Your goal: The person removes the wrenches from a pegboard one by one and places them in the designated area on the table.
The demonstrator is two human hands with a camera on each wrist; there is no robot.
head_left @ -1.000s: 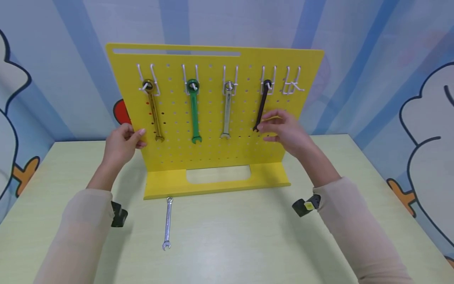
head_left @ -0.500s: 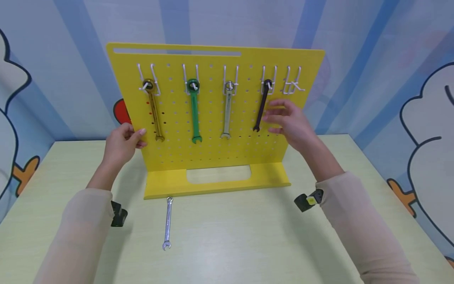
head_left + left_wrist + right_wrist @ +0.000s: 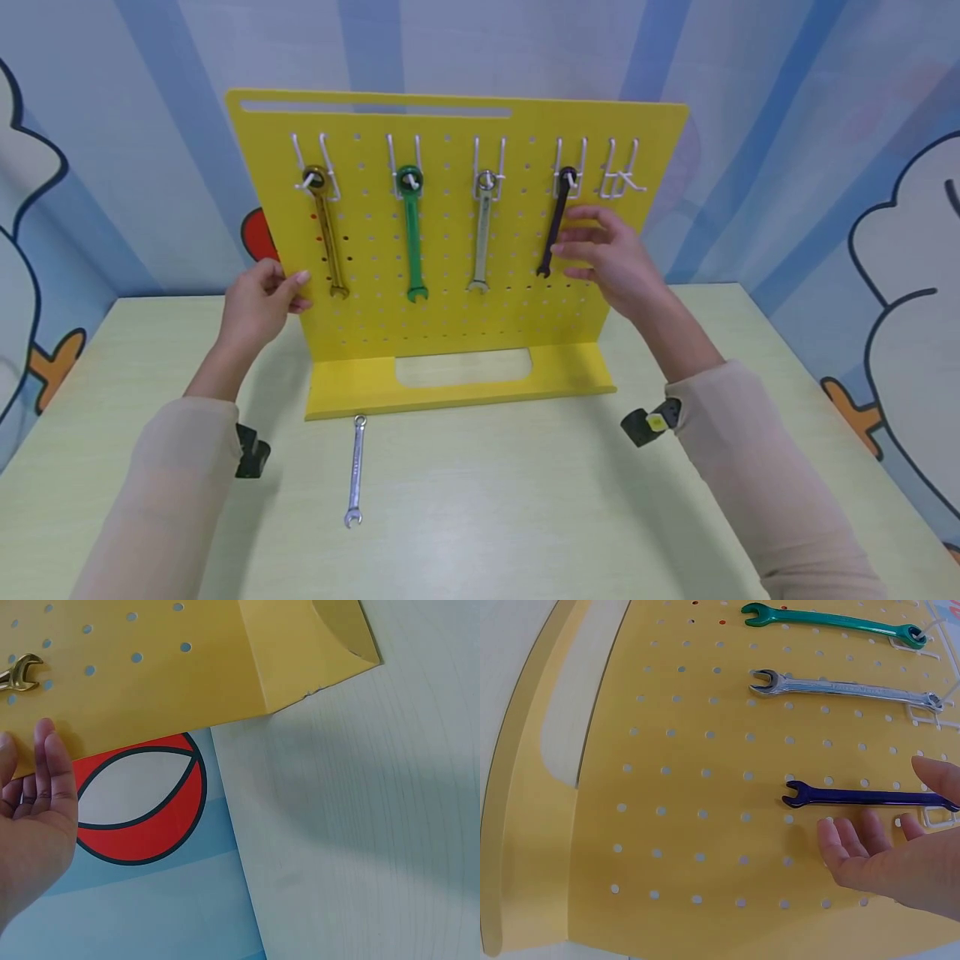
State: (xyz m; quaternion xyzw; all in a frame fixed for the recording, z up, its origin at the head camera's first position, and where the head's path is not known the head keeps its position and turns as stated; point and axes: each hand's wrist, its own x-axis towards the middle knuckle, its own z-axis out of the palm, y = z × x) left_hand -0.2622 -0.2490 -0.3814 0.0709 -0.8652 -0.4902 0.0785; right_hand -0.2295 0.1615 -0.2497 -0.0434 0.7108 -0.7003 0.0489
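Note:
A yellow pegboard (image 3: 450,317) stands upright on the table, and my left hand (image 3: 258,304) grips its left edge. Gold (image 3: 327,242), green (image 3: 413,242), silver (image 3: 482,242) and black (image 3: 556,225) wrenches hang on white hooks. Beside the black wrench is my right hand (image 3: 618,262), fingers parted and loosely bent. In the right wrist view that wrench (image 3: 862,797) lies between the thumb and the fingers of the hand (image 3: 900,862), not gripped. The left wrist view shows my left hand (image 3: 37,825) at the board's edge, near the gold wrench's open end (image 3: 26,673).
Another silver wrench (image 3: 356,471) lies on the table (image 3: 487,500) in front of the board's base. An unoccupied white hook (image 3: 621,175) is at the board's upper right. Behind the table hangs a blue patterned backdrop (image 3: 487,50).
My right hand has moved up from the black wrench's lower end and slightly right, its fingers more spread. My left hand has stayed at the board's edge, and the wrenches hang as before.

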